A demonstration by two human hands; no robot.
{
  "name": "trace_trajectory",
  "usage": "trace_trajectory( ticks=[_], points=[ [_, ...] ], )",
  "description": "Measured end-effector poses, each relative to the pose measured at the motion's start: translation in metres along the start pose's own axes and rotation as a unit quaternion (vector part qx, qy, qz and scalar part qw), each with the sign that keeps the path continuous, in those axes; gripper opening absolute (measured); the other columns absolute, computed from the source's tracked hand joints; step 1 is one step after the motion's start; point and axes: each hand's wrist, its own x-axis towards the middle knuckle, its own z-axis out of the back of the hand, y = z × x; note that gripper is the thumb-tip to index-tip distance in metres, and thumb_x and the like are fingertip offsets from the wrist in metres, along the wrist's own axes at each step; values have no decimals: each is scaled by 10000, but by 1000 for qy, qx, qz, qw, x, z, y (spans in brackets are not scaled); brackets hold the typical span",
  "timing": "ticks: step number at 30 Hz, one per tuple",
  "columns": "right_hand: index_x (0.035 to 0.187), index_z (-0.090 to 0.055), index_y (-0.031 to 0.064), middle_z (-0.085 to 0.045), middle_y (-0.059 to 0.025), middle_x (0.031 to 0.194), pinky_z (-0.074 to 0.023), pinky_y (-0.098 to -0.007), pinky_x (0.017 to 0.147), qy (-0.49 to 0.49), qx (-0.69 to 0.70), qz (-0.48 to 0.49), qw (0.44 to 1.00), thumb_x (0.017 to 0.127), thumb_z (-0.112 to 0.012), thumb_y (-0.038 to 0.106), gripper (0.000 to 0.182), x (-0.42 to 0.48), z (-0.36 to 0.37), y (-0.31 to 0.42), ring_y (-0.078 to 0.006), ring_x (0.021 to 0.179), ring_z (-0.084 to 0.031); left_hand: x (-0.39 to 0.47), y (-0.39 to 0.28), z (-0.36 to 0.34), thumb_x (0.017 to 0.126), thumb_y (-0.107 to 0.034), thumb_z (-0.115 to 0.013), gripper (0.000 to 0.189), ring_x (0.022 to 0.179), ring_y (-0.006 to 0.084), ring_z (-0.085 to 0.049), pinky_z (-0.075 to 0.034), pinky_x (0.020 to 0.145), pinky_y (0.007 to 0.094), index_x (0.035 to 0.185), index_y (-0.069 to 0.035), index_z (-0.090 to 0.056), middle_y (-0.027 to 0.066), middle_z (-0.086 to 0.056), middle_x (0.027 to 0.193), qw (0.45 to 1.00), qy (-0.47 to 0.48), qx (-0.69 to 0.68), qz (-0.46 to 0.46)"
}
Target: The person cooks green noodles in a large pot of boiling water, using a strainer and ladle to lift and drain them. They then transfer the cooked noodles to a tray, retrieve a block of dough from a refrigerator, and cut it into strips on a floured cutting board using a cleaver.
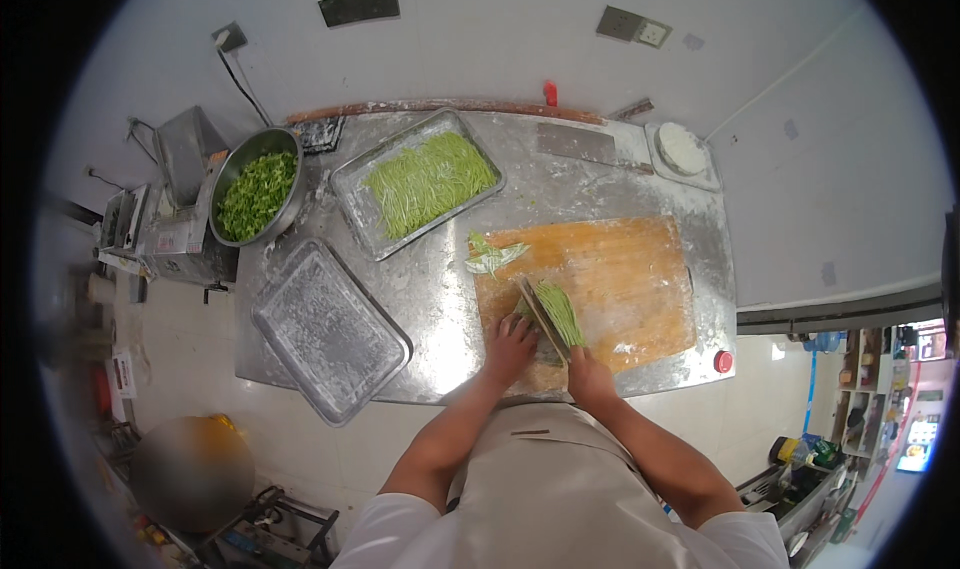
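Note:
My right hand grips the handle of a long-bladed knife, which stands on edge across the near left part of a wooden cutting board. Against the blade's left side, my left hand rests its bent fingers on folded green dough, mostly hidden under it. Cut green noodles lie in a bundle just right of the blade. Loose floury green dough scraps sit at the board's left edge.
A metal tray of green noodles stands behind. At left are an overturned-looking floury tray and a steel bowl of chopped greens. A red lid lies front right, a bowl of white flour back right. Walls border the steel table.

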Motion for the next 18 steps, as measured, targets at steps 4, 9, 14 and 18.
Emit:
trace_trajectory(
  ticks=[4, 9, 14, 18],
  points=[
    [1085, -445, 26, -607, -271, 998, -513, -586, 687, 34, 9, 5, 999, 928, -557, 109, 210, -22, 14, 3, -496, 828, -634, -2, 0, -1, 735, -180, -730, 318, 1221, 312, -511, -371, 1056, 534, 1050, -142, -701, 75, -613, 1239, 1000, 2, -10, 7],
    [1079, -446, 27, -618, -268, 983, -515, -587, 685, 76, -15, -36, 996, 921, -558, 103, 208, -9, 0, 5, -492, 819, -643, -5, 3, -3, 731, -186, -734, 313, 1218, 314, -511, -373, 1046, 543, 1039, -141, -702, 75, -614, 1235, 1000, 15, -24, 5],
    [1068, -447, 32, -622, -259, 960, -514, -590, 667, 22, -26, -12, 999, 930, -539, 107, 182, 8, -23, 4, -493, 785, -643, -5, 3, -6, 730, -190, -740, 315, 1217, 314, -509, -379, 1042, 543, 1039, -141, -703, 81, -610, 1220, 1000, 3, -5, -2],
    [1067, -448, 35, -618, -258, 966, -510, -593, 668, -1, -2, -1, 1000, 932, -515, 98, 163, 7, -11, 1, -495, 786, -640, -3, 3, -6, 743, -187, -738, 307, 1214, 311, -510, -383, 1039, 539, 1044, -141, -700, 83, -601, 1229, 1000, 3, -16, -3]
  ],
)
